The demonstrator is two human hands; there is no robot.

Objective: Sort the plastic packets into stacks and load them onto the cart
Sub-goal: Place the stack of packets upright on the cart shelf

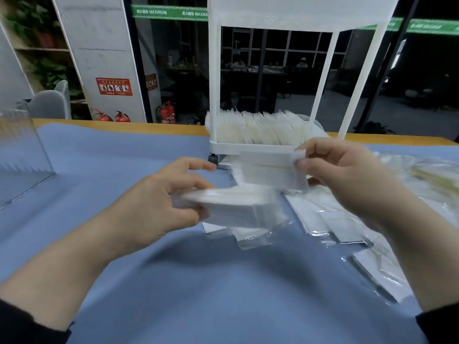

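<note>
At bench's far edge, cart (250, 145) with lower tray already part-filled by upright packets (260, 127); loose packets (342, 219) strewn toward right edge, so sorting judged about midway. Left hand (159, 202) curled round stack (238, 207) above bench middle. Right hand (340, 175) pinching single packet (270, 170) just above stack, not yet added.
</note>
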